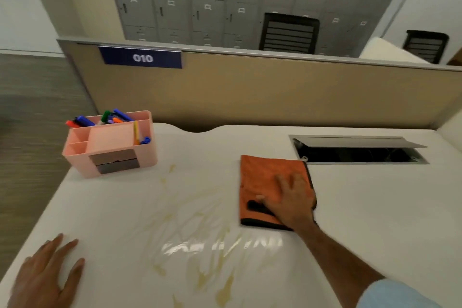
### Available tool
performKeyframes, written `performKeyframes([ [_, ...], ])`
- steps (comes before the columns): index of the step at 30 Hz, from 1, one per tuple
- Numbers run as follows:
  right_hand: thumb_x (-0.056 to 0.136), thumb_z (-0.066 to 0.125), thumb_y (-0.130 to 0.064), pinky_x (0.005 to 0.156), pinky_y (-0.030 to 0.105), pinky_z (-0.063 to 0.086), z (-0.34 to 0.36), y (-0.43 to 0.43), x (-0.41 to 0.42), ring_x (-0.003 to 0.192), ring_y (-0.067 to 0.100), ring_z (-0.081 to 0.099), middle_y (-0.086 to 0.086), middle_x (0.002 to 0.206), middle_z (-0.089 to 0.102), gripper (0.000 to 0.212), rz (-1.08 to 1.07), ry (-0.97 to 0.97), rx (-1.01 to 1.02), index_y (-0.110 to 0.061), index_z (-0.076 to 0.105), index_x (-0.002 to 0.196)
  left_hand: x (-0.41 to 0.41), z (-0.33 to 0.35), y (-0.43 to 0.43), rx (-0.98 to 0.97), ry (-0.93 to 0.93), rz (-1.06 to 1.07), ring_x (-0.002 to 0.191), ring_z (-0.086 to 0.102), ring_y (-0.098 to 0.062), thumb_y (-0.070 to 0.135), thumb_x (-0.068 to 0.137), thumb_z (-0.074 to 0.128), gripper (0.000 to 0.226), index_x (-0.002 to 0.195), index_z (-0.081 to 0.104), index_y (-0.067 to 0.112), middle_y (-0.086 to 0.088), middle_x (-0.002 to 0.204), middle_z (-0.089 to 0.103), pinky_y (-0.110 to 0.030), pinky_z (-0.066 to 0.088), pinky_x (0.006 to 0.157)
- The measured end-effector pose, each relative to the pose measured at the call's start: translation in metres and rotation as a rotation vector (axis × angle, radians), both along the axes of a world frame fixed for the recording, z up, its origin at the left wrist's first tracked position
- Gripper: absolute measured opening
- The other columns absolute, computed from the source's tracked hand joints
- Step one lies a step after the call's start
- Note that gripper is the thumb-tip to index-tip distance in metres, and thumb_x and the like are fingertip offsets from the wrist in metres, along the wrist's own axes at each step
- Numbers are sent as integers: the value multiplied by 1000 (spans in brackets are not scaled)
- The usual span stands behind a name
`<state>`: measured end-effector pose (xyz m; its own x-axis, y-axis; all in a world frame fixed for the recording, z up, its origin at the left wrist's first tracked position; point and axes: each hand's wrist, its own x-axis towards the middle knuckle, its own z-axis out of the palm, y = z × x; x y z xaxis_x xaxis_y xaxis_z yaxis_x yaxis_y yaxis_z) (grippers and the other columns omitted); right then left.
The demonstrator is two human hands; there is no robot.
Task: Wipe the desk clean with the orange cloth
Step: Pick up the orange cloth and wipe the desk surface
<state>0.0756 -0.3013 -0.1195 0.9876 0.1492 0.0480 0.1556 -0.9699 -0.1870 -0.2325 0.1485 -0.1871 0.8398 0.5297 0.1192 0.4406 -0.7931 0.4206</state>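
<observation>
From the head camera, your right hand (291, 197) lies flat on the orange cloth (265, 182), right of centre in the frame, fingers (282, 181) spread and pressing down rather than gripping; the thumb sits by a dark patch on the cloth, perhaps a tag or a fold, though the blur makes it hard to tell. The cloth is folded into a rectangle with a black edge and rests on the white table (375, 207), just below and left of the open cable hatch (357, 149) with its grey lid tilted up.

Your left hand (47, 275) is at the lower left of the frame, palm down on the table, fingers released and holding nothing.

Between your 2 hands, yellowish-brown smears (200, 240) streak the table across the lower middle, with a glossy wet patch among them.

At the left, a pink organiser (112, 147) stands on the table with coloured markers (110, 117) in its rear compartments. Behind it, a blue sign (142, 57) reading 010 hangs on the tan partition (275, 92).
</observation>
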Motion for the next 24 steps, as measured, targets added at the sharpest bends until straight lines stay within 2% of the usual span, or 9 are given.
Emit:
performKeyframes([
  [1,62,28,-98,108,60,20,0,9,8,141,35,26,14,153,24,102,-75,34,-28,-38,27,144,-3,32,-13,23,-1,25,126,49,-47,57,81,40,54,119,64,27,-21,139,53,-57,34,104],
  [3,55,18,-102,110,64,14,-4,47,20,146,37,11,18,159,9,115,-70,153,-75,-39,12,150,-14,55,-11,69,59,127,129,48,-43,57,82,37,63,123,64,17,-20,140,53,-57,32,105],
  [7,56,21,-100,112,64,9,6,76,39,146,42,1,25,158,4,112,-102,182,-34,-41,11,151,-8,54,-20,36,125,104,137,40,-34,55,83,36,64,128,59,16,-12,146,48,-53,27,114],
  [9,56,21,-100,112,64,6,9,93,43,146,42,0,24,159,3,110,-59,184,-39,-43,12,150,-2,52,-27,44,91,65,139,39,-32,55,84,35,63,129,58,18,-10,147,48,-50,25,116],
  [12,67,26,-93,110,65,10,9,143,26,146,42,5,21,159,6,93,119,177,-66,-45,19,147,-1,51,-25,62,71,61,140,38,-29,55,86,35,61,130,57,19,-7,147,47,-48,24,117],
  [16,85,35,-69,98,58,32,10,180,-12,141,41,26,19,153,28,62,352,-1,-19,-37,40,138,0,60,-20,51,57,61,140,38,-28,55,87,35,60,130,57,19,-6,147,47,-47,25,117],
  [19,86,31,-56,87,51,41,-1,159,-28,141,35,32,14,155,32,57,461,-50,-11,-34,47,137,-3,56,-24,47,70,52,139,39,-28,64,89,26,68,130,57,20,-6,147,47,-47,25,117],
  [21,87,31,-52,84,51,43,-6,142,-21,139,33,36,12,155,33,56,454,-54,-9,-33,47,137,-3,54,-24,47,67,53,139,39,-28,66,89,22,71,130,56,20,-6,147,47,-48,25,117],
  [24,87,30,-51,88,54,40,-5,146,-1,136,35,37,14,150,39,57,324,-74,-30,-29,47,137,-3,54,-25,35,55,46,140,37,-28,57,88,33,60,131,56,21,-5,148,47,-49,26,117],
])
